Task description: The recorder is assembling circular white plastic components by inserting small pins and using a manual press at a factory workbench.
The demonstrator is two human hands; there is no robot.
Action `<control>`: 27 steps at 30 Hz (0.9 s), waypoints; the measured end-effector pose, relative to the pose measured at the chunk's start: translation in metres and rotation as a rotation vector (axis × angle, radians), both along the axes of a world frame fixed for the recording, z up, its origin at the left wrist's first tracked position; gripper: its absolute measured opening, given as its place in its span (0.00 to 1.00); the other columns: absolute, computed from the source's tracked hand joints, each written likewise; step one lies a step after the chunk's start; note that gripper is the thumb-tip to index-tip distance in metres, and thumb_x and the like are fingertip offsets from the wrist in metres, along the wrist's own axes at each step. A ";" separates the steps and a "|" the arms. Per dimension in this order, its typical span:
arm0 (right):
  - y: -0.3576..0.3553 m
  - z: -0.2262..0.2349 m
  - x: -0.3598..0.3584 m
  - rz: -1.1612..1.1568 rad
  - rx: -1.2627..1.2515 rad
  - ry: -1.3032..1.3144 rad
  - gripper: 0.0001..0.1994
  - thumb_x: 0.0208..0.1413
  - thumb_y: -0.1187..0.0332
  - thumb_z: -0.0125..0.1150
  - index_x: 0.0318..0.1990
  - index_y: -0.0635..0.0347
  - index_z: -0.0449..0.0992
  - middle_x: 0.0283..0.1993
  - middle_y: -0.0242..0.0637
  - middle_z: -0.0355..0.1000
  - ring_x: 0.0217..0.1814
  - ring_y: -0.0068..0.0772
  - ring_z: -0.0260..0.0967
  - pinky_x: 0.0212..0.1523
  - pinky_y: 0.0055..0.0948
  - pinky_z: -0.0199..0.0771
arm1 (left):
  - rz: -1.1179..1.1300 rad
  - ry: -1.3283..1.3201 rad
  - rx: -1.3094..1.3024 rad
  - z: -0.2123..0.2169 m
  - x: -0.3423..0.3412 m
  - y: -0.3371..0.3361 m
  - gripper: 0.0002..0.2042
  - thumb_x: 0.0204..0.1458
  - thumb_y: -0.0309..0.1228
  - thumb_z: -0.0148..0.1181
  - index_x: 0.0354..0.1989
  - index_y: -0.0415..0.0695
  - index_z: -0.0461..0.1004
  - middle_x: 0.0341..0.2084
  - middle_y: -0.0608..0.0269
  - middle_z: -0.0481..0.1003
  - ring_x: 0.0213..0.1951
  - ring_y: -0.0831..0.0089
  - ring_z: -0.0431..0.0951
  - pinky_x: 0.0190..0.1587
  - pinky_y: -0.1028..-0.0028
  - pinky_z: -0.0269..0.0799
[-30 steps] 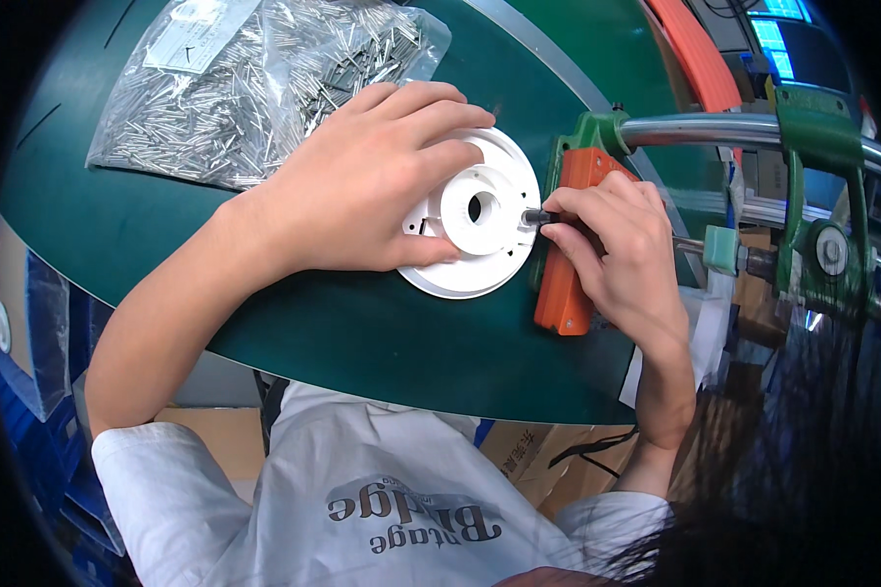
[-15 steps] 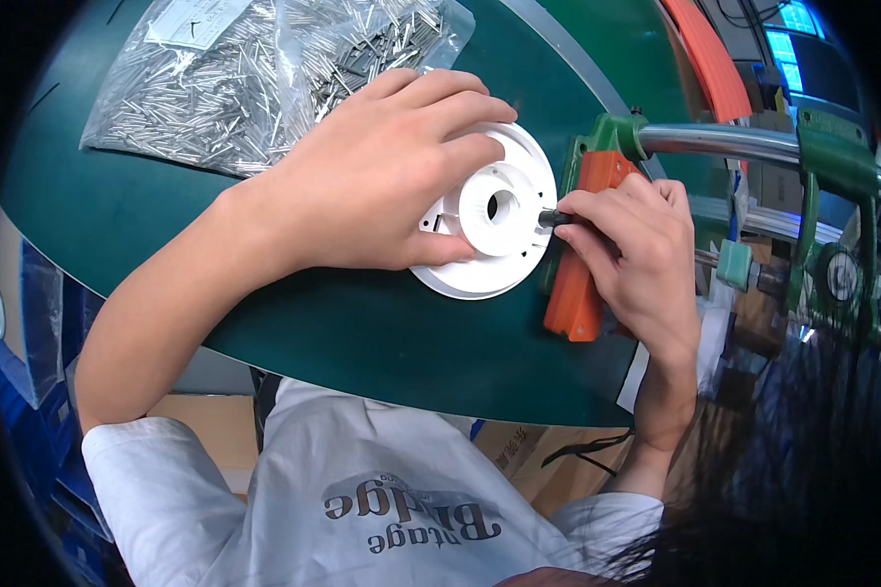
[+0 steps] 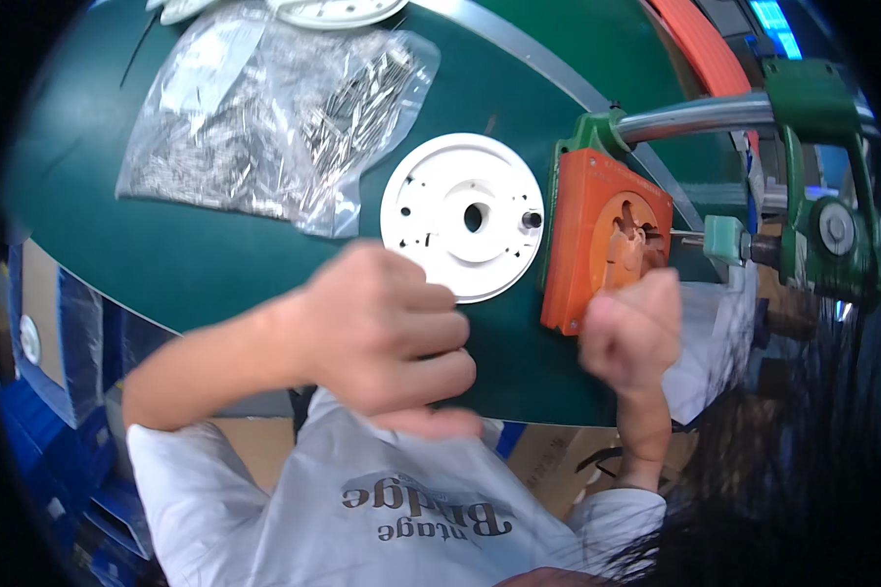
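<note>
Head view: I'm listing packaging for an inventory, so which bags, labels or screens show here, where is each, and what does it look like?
Clear plastic bag: upper left on the green table, crumpled, full of thin silver metal pins.
White label: on the bag's upper left part, rectangular, pale.
Screen: top right edge, only a glowing blue sliver shows.
Cardboard box: left edge, below the table, brown with a round white sticker.

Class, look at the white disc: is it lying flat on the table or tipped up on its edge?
Flat. The white disc shows its whole round face and centre hole, resting on the green table; neither hand touches it.
</note>
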State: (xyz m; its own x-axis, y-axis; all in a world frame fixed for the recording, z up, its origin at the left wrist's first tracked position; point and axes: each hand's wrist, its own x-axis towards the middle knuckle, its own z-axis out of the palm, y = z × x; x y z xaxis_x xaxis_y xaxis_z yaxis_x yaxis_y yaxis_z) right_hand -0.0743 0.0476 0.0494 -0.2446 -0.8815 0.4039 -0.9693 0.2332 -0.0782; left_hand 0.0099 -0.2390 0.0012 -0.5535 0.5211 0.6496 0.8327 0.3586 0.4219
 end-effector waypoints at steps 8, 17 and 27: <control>-0.022 -0.059 0.030 0.351 -0.259 0.083 0.11 0.43 0.71 0.64 0.37 0.58 0.78 0.28 0.25 0.69 0.25 0.22 0.64 0.24 0.21 0.55 | 0.528 -0.115 -0.233 -0.020 -0.037 0.042 0.22 0.45 0.36 0.69 0.48 0.43 0.73 0.44 0.59 0.72 0.45 0.60 0.72 0.44 0.63 0.67; -0.023 -0.067 0.035 0.441 -0.291 -0.034 0.10 0.44 0.72 0.64 0.37 0.59 0.78 0.30 0.28 0.70 0.26 0.22 0.64 0.25 0.21 0.61 | 0.798 -0.020 -0.325 -0.028 -0.105 0.056 0.21 0.49 0.41 0.66 0.47 0.41 0.74 0.44 0.57 0.73 0.48 0.58 0.72 0.46 0.63 0.66; -0.028 -0.065 0.036 0.474 -0.195 -0.083 0.08 0.46 0.70 0.62 0.35 0.60 0.77 0.27 0.28 0.68 0.28 0.24 0.66 0.28 0.25 0.61 | 0.830 0.000 -0.244 -0.044 -0.149 0.071 0.27 0.52 0.36 0.60 0.61 0.40 0.67 0.63 0.44 0.63 0.66 0.47 0.61 0.64 0.54 0.58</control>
